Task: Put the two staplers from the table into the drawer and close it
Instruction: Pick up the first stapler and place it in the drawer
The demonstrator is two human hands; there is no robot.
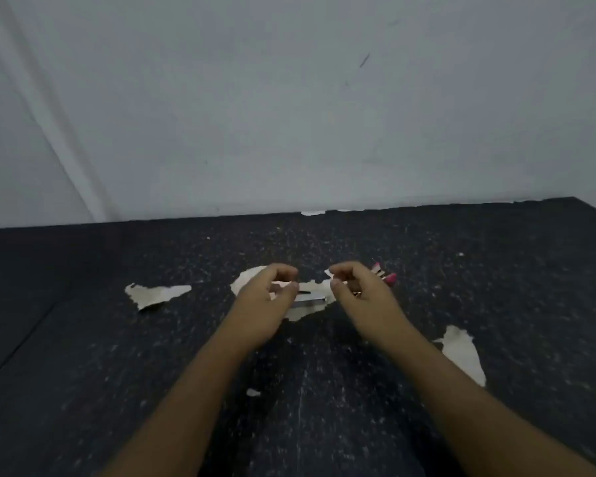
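A silver and black stapler (pixel 308 297) lies on the dark table (pixel 83 339), partly covered by my left hand (pixel 267 301). The fingers of that hand are curled and apart, just above the stapler's left end. A pink stapler (pixel 385 274) shows only as a tip behind my right hand (pixel 356 292). My right hand hovers with its fingers curled, close to the pink stapler; I cannot tell whether it touches it. No drawer is in view.
The table's black surface is worn, with pale patches of peeled covering (pixel 157 293) at the left, under the hands and at the right (pixel 463 352). A grey-white wall (pixel 289 98) rises behind the table's far edge.
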